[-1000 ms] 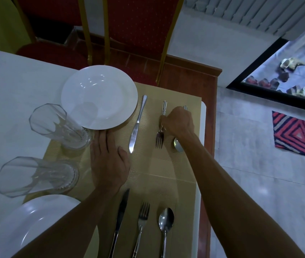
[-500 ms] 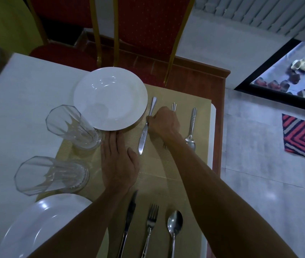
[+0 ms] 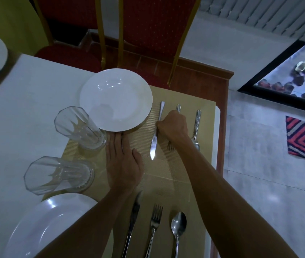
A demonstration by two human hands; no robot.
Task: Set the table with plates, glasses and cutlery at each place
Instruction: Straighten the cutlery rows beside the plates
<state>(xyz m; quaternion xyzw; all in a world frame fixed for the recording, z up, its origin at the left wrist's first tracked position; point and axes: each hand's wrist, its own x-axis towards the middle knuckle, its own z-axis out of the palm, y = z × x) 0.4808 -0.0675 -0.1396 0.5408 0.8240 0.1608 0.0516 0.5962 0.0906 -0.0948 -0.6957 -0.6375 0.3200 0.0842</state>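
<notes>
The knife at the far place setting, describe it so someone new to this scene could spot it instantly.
Find the white plate nearest the red chair. On the placemat right of it, the knife lies closest to the plate, left of the fork and spoon, blade toward the camera, right hand holding its middle.

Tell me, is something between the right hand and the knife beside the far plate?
Nothing visible is. The right hand has curled fingers on the handle of the far knife. The fork lies partly under that hand, beside the knife, not between them. The far plate is apart, on the other side.
</notes>
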